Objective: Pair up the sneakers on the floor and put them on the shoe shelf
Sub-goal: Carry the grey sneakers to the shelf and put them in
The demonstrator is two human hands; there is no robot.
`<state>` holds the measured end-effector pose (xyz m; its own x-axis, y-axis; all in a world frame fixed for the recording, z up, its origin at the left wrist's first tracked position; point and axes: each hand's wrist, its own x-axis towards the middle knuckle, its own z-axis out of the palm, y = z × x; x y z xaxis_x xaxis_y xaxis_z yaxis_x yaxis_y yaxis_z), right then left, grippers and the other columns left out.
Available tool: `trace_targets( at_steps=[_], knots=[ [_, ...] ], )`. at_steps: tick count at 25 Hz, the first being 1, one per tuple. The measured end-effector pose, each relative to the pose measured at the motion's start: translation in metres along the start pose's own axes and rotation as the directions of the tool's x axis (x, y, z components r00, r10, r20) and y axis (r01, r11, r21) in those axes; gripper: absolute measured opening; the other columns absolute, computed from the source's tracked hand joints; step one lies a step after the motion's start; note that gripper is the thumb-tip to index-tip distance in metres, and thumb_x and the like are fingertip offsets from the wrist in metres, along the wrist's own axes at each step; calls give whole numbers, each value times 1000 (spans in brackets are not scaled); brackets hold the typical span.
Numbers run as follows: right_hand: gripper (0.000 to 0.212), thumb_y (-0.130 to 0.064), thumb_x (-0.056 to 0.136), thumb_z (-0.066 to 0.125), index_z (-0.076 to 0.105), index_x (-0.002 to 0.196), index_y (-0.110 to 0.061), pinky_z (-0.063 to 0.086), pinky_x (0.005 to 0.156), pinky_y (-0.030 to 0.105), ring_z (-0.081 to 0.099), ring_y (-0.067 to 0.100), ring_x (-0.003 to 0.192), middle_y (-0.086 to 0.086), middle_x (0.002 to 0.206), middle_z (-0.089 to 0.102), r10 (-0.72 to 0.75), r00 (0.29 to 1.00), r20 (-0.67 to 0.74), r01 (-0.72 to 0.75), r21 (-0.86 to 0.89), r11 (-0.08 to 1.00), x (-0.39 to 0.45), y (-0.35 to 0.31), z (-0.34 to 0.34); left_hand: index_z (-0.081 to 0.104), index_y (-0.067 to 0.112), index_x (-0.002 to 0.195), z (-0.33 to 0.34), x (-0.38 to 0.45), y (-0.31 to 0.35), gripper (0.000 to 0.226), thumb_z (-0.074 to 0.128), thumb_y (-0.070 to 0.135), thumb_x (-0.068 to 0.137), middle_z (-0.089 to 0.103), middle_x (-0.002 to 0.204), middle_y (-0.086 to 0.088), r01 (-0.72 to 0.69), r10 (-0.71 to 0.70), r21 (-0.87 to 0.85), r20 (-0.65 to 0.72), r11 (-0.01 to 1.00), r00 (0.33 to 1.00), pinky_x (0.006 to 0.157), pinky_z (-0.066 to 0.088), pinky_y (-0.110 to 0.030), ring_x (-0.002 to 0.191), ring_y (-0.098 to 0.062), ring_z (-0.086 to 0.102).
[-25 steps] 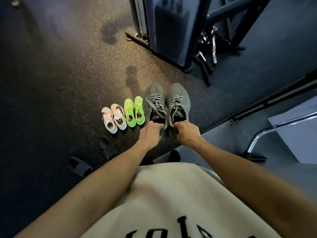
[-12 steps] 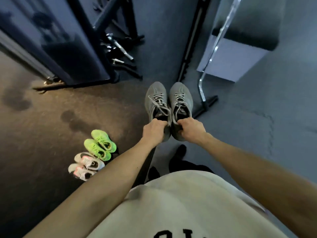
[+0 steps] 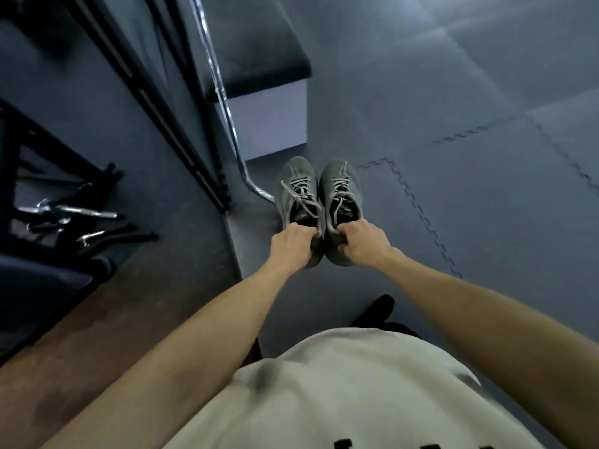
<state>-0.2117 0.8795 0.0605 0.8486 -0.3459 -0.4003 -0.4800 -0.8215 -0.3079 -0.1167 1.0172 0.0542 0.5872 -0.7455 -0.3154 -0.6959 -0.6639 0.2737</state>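
Note:
Two grey lace-up sneakers hang side by side in the air in front of me, toes pointing away. My left hand grips the heel end of the left grey sneaker. My right hand grips the heel end of the right grey sneaker. The two shoes touch along their inner sides. No shoe shelf is in view.
A white box with a black padded top stands just beyond the sneakers, with a chrome bar bent along it. A black gym frame and metal handles lie at the left. Grey puzzle mats cover the floor to the right.
I have turned to the right with both grey sneakers held up. The green pair and the white-pink pair on the floor have passed out of view at the left.

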Motion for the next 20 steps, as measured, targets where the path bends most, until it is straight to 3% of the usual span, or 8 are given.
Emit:
trace_targets(
  at_steps=[10,15,20],
  knots=[
    [6,-11,83,58,57,86,-16,48,67,38,59,35,89,10,95,62,117,992,-43,-112,108,988,76,232,-130,61,19,94,-27,212,197,11,60,11,87,59,101,-8,-83,79,77,44,994,996,69,47,-37,95,-28,61],
    [9,-9,83,57,53,78,-16,45,64,36,58,36,86,8,86,56,130,990,-53,-124,109,986,150,301,-184,61,21,96,-48,319,241,11,58,14,88,59,105,-8,-95,90,113,46,989,995,73,48,-39,96,-30,62],
    [11,-10,82,58,53,80,-20,41,64,34,60,35,90,9,93,61,167,985,-49,-160,128,979,254,366,-233,62,21,94,-64,451,264,14,57,11,86,59,103,-9,-84,80,91,46,992,996,72,47,-37,94,-31,62]
  ],
)
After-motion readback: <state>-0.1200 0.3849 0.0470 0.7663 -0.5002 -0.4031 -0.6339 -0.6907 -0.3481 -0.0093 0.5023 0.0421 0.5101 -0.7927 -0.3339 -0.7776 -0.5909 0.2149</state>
